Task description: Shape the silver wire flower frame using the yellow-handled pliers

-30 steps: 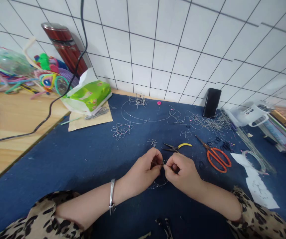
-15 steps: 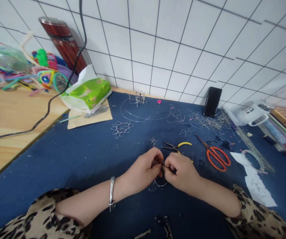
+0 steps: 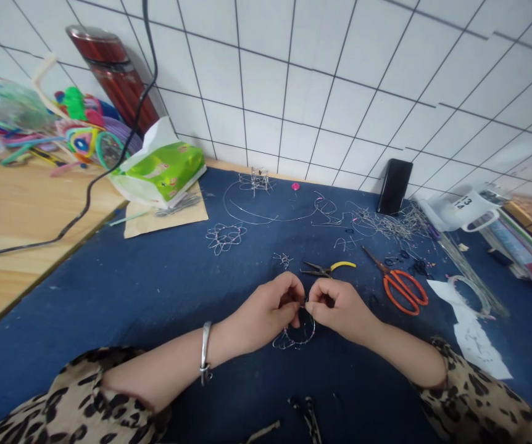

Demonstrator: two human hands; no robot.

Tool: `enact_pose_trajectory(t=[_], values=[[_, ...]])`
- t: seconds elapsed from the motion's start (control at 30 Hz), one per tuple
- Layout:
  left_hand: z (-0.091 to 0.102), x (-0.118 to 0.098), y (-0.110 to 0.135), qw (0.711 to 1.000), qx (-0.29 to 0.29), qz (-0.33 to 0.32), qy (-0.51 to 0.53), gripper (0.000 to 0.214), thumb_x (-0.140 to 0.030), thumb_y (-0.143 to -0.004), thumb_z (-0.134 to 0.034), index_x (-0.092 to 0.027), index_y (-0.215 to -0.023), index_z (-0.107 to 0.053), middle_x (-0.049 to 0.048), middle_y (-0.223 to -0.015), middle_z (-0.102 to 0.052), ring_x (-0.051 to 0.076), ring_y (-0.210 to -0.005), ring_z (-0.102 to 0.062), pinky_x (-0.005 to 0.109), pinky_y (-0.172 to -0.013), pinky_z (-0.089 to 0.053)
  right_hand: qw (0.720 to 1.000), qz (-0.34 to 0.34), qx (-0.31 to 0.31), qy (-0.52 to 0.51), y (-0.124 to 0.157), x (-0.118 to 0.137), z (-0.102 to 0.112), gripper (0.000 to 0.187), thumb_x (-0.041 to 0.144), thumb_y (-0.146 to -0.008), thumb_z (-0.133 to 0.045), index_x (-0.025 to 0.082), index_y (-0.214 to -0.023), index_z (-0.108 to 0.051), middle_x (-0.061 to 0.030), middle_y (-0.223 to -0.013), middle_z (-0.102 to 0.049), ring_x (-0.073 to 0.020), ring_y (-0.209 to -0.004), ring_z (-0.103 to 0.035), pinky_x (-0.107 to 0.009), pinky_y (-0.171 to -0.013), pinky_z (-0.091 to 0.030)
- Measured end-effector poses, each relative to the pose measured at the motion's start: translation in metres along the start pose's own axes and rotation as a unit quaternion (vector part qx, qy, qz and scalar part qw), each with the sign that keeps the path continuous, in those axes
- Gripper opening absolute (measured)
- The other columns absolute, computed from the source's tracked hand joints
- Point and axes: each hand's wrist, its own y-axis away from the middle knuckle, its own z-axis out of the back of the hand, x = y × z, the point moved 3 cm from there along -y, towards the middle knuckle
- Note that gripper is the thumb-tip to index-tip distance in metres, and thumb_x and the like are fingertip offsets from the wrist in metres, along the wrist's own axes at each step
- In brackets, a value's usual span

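My left hand [image 3: 270,311] and my right hand [image 3: 340,308] meet over the blue cloth [image 3: 155,290], fingers pinched on the top of a small looped wire piece [image 3: 296,336] that hangs below them. A silver bangle sits on my left wrist. Yellow-handled pliers [image 3: 328,268] lie just beyond my hands. Orange-handled scissors [image 3: 398,283] lie to the right of them.
A finished wire flower [image 3: 224,237], a big wire hoop [image 3: 266,209] and a heap of wire scraps [image 3: 386,225] lie farther back. A green tissue pack [image 3: 164,172], a black phone [image 3: 393,185] against the tiled wall, a white jug [image 3: 465,213] and paper scraps [image 3: 474,342] surround the cloth.
My hands have drawn slightly apart and up, and more of the wire loop now shows hanging beneath them.
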Motion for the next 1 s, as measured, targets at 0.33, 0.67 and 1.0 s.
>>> enact_pose_trajectory(t=[0.33, 0.67, 1.0], values=[[-0.0014, -0.0015, -0.0003, 0.999, 0.037, -0.006, 0.029, 0.012, -0.01, -0.083, -0.042, -0.018, -0.091, -0.048, -0.001, -0.069, -0.059, 0.013, -0.065, -0.056, 0.026, -0.06, -0.044, 0.996, -0.022, 0.01, -0.085, -0.0032, -0.0057, 0.0017, 0.014, 0.025, -0.073, -0.057, 0.016, -0.064, -0.05, 0.0066, -0.054, -0.041, -0.0057, -0.05, -0.033, -0.019, -0.047, -0.028], [-0.0011, -0.0006, -0.0007, 0.998, 0.033, 0.006, 0.057, 0.007, -0.013, -0.082, -0.048, -0.018, -0.088, -0.047, -0.0024, -0.069, -0.056, 0.011, -0.064, -0.056, 0.024, -0.06, -0.044, 0.995, -0.013, 0.005, -0.095, -0.0033, -0.0048, 0.0019, 0.014, 0.025, -0.073, -0.057, 0.016, -0.065, -0.051, 0.0066, -0.055, -0.04, -0.0054, -0.051, -0.033, -0.019, -0.047, -0.027], [-0.0005, -0.0051, -0.0012, 0.994, 0.045, 0.023, 0.097, 0.01, -0.01, -0.082, -0.044, -0.016, -0.09, -0.046, -0.0011, -0.07, -0.059, 0.012, -0.064, -0.056, 0.026, -0.061, -0.045, 0.998, -0.002, 0.01, -0.062, -0.0022, -0.0044, 0.002, 0.011, 0.023, -0.073, -0.055, 0.016, -0.065, -0.05, 0.0061, -0.056, -0.042, -0.0057, -0.05, -0.035, -0.019, -0.046, -0.029]])
